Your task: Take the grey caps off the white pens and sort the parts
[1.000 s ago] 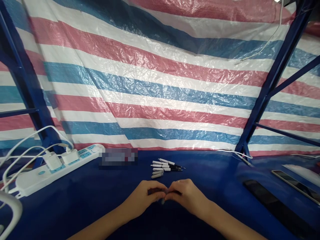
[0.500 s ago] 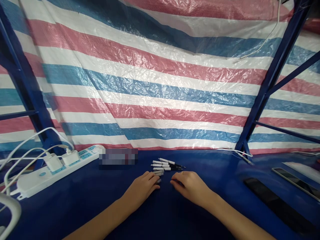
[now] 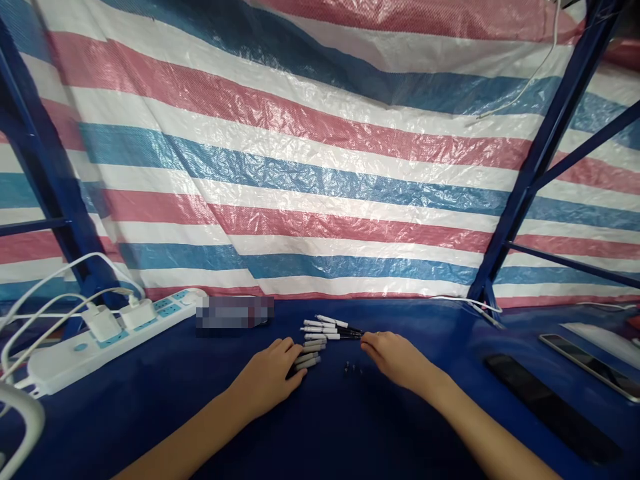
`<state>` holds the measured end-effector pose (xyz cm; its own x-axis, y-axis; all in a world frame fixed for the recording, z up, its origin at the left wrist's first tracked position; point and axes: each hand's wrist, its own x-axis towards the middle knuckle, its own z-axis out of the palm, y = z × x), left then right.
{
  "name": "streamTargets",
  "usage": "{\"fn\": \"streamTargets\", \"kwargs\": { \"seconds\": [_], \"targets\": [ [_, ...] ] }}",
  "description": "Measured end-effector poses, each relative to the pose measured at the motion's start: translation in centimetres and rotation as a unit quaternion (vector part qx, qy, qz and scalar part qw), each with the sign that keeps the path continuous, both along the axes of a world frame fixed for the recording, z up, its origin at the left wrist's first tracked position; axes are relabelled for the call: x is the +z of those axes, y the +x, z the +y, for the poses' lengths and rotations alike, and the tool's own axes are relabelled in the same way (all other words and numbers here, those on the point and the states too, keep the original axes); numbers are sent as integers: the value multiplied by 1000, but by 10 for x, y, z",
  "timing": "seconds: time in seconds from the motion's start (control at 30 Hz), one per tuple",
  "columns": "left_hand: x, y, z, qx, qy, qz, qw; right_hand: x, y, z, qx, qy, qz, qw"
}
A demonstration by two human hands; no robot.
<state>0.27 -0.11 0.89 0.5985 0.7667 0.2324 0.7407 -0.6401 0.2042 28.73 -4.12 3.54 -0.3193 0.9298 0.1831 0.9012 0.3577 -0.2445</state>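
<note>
Pens (image 3: 325, 332) just beside right hand (image 3: 397, 357)

Two bare hands (image 3: 265, 379), three small black plastic pieces (image 3: 350, 366), two white plug chargers (image 3: 120, 319), one white power strip (image 3: 100, 347); the white pens (image 3: 320, 333) are too bunched to count.

two bare forearms (image 3: 190, 433): shown extending inward from the lower edge of the view, converging toward the centre. left hand (image 3: 265, 377): positioned palm down, fingers loosely curved, tips directed rightward. right hand (image 3: 395, 360): positioned palm down, fingers laid together, extended leftward. the two hands are held apart, a gap being left between the fingertips.
</note>
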Motion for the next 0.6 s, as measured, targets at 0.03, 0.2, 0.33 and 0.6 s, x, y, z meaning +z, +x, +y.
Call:
{"fn": "streamTargets", "kwargs": {
  "seconds": [0.03, 0.2, 0.33, 0.6],
  "targets": [
    [-1, -1, 1, 5, -1, 3, 1000, 0, 4, -1, 3, -20, 1, 1000],
    [-5, -4, 7, 13, -5, 14, 1000, 0, 12, -4, 56, -142, 29, 988],
    [-8, -2, 10, 8, -11, 12, 1000, 0, 7, -3, 71, -169, 56, 981],
    [-11, 6, 9, 5, -15, -12, 1000, -4, -2, 1, 90, -166, 79, 979]
  ]
}}
